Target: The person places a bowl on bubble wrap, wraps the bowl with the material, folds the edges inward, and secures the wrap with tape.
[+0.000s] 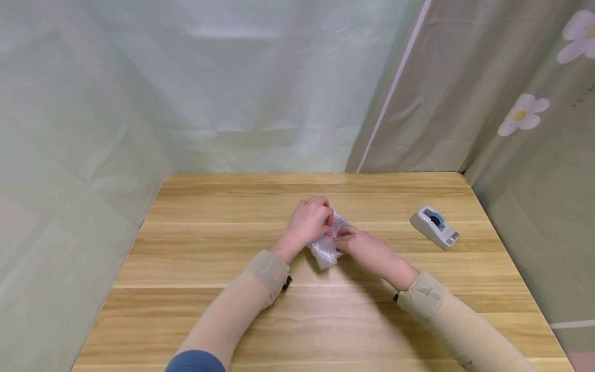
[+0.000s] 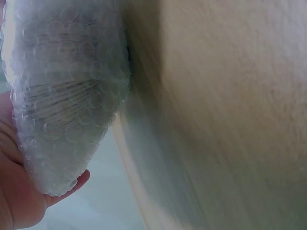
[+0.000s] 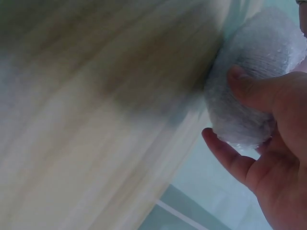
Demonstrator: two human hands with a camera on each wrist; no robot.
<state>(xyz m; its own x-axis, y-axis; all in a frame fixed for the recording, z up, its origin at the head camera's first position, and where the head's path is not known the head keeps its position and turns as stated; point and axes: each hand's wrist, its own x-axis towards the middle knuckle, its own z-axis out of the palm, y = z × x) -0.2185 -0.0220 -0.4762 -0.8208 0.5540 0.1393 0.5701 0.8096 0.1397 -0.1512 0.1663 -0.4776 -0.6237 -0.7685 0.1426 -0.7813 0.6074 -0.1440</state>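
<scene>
Near the middle of the table is a bubble-wrapped bundle [image 1: 324, 251], its clear wrap folded around something with fine dark lines that shows through the bubbles. What the wrapped thing is cannot be made out. My left hand [image 1: 309, 221] holds the bundle from the far left side, fingers curled over its upper part. From the right, my right hand [image 1: 369, 250] grips it. In the right wrist view the thumb presses on the wrap [image 3: 268, 40] while the other fingers lie around and behind it. The left wrist view shows the wrap [image 2: 67, 91] close up, with the left palm behind it.
A grey-white tape dispenser [image 1: 434, 227] with a blue roll core stands to the right on the wooden table [image 1: 200, 248]. Pale curtains [image 1: 260, 103] hang behind the table and at both sides, the right one with white flowers.
</scene>
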